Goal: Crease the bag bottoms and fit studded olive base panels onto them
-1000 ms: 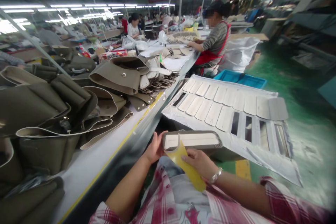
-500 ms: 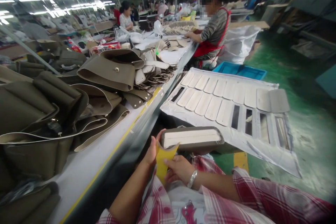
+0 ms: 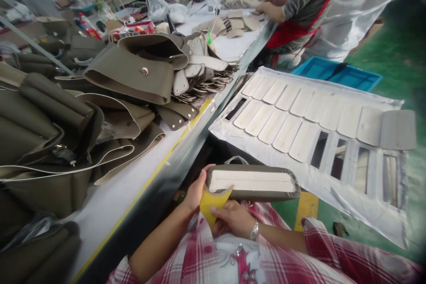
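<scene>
An olive-brown bag piece (image 3: 282, 194) lies on its side across my lap, with a long cream panel facing up. My left hand (image 3: 197, 190) grips its left end, fingers behind and along the edge. In my right hand (image 3: 233, 218) is a yellow sheet piece (image 3: 210, 202) with a concave top edge, pinched between thumb and fingers. The yellow piece's upper edge rests against the left end of the cream panel. Some of my right fingers are hidden behind the yellow piece.
Left, a white table (image 3: 140, 173) bears olive-brown bag bodies (image 3: 133, 71) and stacked grey straps (image 3: 199, 71). Right stands a white-covered rack (image 3: 233, 142) with rows of cream panels (image 3: 282, 131). Beyond are a blue crate (image 3: 359, 77) and a co-worker in a red apron (image 3: 296, 31).
The view has tipped downward, so the table and rack sit larger and higher in the picture. Both hands keep their holds; the yellow piece remains at the panel's left end.
</scene>
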`<state>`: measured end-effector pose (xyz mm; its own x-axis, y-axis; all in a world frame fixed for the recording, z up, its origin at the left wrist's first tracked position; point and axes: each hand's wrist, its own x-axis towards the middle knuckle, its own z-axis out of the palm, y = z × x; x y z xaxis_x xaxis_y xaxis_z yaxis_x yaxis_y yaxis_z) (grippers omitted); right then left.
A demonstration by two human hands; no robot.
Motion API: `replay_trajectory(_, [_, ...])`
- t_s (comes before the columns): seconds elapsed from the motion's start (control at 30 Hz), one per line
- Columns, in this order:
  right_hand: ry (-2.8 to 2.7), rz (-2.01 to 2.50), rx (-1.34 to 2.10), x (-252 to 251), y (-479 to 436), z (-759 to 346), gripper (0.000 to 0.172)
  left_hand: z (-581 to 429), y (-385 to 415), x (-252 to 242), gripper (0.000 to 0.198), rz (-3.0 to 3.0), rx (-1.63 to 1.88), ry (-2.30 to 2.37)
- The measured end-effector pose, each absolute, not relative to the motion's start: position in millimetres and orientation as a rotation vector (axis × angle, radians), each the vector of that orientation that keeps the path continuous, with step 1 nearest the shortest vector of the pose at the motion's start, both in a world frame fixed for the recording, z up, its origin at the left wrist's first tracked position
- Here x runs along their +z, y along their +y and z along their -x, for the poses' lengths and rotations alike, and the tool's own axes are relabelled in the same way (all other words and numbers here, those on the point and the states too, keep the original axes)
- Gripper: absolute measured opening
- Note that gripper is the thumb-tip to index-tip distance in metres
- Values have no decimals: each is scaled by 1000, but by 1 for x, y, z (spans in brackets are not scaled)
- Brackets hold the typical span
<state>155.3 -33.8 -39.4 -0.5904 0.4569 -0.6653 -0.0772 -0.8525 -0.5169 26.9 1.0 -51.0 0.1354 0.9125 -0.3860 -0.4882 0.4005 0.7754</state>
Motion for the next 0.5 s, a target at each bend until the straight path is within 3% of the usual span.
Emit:
replay_trajectory(0.3, [-671,1201,2509,-52,-28,-166,45,-25,5,-51,44,-802,991,1207])
replay_trajectory(0.5, [-715,1315,2426,-45,-25,-168,42,-28,11,-52,44,-1111,956,1405])
